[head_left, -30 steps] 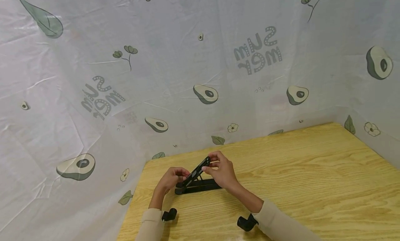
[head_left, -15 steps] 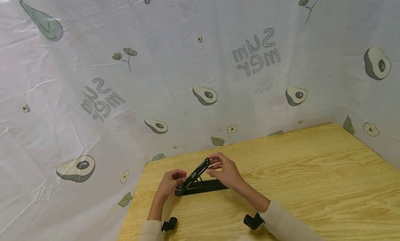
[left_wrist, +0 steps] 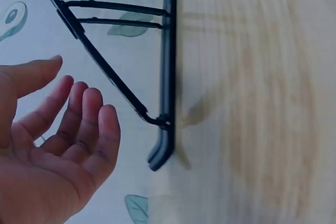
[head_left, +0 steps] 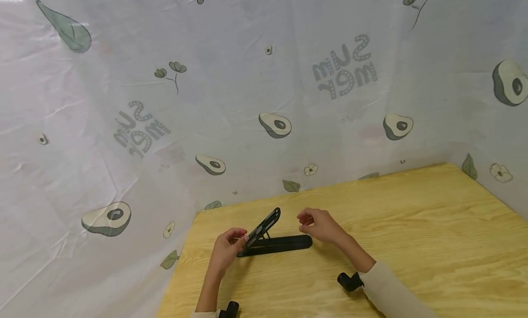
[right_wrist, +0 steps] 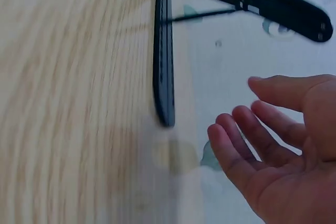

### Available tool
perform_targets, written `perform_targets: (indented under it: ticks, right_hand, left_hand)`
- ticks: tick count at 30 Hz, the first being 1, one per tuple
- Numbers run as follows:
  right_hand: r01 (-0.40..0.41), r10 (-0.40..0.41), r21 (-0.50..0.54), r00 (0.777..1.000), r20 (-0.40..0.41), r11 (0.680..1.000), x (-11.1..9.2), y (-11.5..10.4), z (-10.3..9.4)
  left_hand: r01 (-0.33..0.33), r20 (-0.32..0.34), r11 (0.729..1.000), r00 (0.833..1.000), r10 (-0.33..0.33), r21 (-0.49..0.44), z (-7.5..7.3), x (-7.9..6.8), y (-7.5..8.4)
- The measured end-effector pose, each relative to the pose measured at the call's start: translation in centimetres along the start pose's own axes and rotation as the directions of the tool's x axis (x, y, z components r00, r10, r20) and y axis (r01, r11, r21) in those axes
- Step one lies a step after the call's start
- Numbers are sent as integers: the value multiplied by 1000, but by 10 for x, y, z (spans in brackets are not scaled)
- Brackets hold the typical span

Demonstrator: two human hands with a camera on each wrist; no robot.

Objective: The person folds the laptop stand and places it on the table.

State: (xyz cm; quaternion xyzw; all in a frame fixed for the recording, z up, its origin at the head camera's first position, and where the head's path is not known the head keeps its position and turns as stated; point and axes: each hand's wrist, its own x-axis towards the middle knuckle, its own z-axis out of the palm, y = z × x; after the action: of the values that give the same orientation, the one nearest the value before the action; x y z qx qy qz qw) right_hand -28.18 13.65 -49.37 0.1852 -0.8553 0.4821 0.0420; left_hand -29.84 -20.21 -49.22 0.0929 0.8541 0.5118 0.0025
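A black folding laptop stand [head_left: 284, 244] stands on the wooden table, its long base lying flat. Its upper arm [head_left: 264, 225] slopes upward to the right, held up by thin struts [left_wrist: 121, 23] that show in the left wrist view. Beside the hinged end is my left hand [head_left: 224, 250], fingers loosely bent and holding nothing; the left wrist view shows a gap between the fingertips and the stand. My right hand [head_left: 324, 226] hovers past the base's right end, also holding nothing. In the right wrist view its fingers [right_wrist: 231, 156] are apart from the raised arm [right_wrist: 283, 11].
Behind the wood-grain table [head_left: 392, 244] hangs a pale sheet [head_left: 231, 79] printed with avocados, leaves and lettering. It also runs along the left and right sides. A black wrist-worn device [head_left: 349, 282] sits at the right sleeve, another [head_left: 232, 309] at the left.
My right hand has let go of the raised arm and moved right. My left hand has eased off the hinged end, drawing slightly down. The stand keeps its tilted shape.
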Motion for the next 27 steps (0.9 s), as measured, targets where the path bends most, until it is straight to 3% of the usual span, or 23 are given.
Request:
perform_targets:
  ticks: [6,11,14,20,27]
  right_hand:
    - [-13,22,-90,995,93,996,0,15,0]
    - [1,12,-143,996,90,990,1,20,0]
    - [7,8,-148,995,97,989,0,19,-1]
    - [28,0,-125,977,212,992,-1,16,-2]
    - [22,6,-120,974,228,992,-1,16,1]
  left_hand:
    - [8,39,999,999,-10,38,5,-5,4]
    - [40,108,999,993,-44,36,6,-4,7]
    - [46,135,998,990,-50,38,4,-4,6]
    - [78,159,997,984,-80,20,-2,-3,2]
    - [139,176,990,975,-132,-27,-5,-5,2]
